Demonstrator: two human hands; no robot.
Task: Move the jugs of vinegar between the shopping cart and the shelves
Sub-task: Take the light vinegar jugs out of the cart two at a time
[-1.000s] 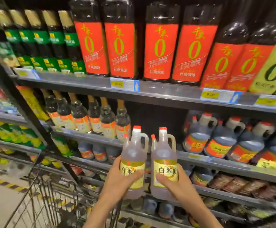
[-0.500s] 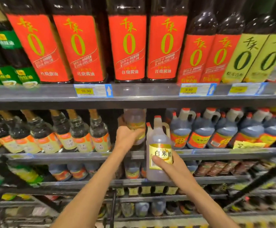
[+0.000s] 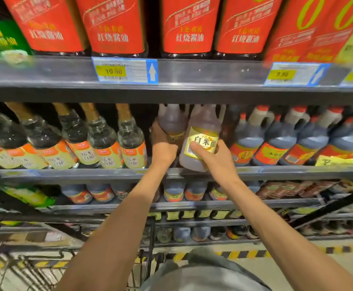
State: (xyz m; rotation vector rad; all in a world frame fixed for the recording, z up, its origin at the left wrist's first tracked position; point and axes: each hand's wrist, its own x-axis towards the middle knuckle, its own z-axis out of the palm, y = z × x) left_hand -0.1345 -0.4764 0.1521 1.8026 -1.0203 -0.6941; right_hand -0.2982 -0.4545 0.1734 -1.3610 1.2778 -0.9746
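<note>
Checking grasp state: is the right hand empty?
No, the right hand grips a clear vinegar jug at the shelf edge.

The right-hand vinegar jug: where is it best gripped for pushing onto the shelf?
Low on the labelled belly, from the aisle side, as the right hand holds the right-hand vinegar jug: its neck and handle are already tucked under the upper shelf, so probably out of reach.

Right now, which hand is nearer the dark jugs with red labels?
Right. The right hand grips a clear white-vinegar jug just beside the dark red-labelled jugs; the left hand holds another clear jug farther left.
</note>
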